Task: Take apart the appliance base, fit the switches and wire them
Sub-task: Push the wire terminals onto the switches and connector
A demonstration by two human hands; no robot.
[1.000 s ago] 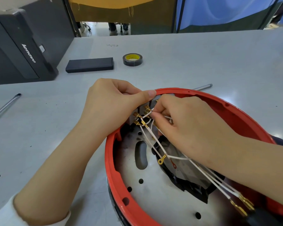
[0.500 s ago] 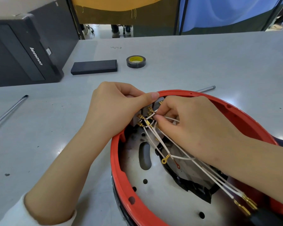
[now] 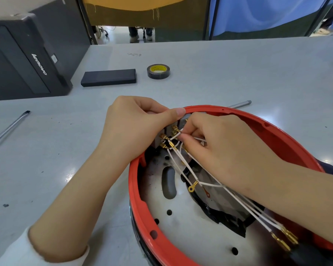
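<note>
Wiring stage, head view. The round red plastic appliance base point(image 3: 258, 120) lies open side up at near right on the grey table point(image 3: 238, 73), its pale perforated metal plate point(image 3: 190, 231) exposed. The grey block switches point(image 3: 168, 131) sit against the far-left inner wall of the base.

The left hand point(image 3: 135, 127) is curled over the rim, thumb and fingers gripping the switch bodies. The right hand point(image 3: 225, 148) is closed in a pinch on a thin white wire point(image 3: 176, 138) at the brass terminals point(image 3: 164, 138).

Compared with one second earlier, neither hand has changed its grip and the pinch remains at the same terminal; only the camera has shifted slightly. The connector therefore appears still to be in the process of seating. A loose brass ring lug point(image 3: 191, 188) and brass spade connectors point(image 3: 285, 239) at near right suggest further leads await fitting.

Legible writing: "lenovo" on the black computer case point(image 3: 27, 60) at far left. The label inside the black tape roll with yellow core point(image 3: 158, 71) is too small to read. A dark flat rectangular box point(image 3: 109, 80) lies left of the roll.
</note>
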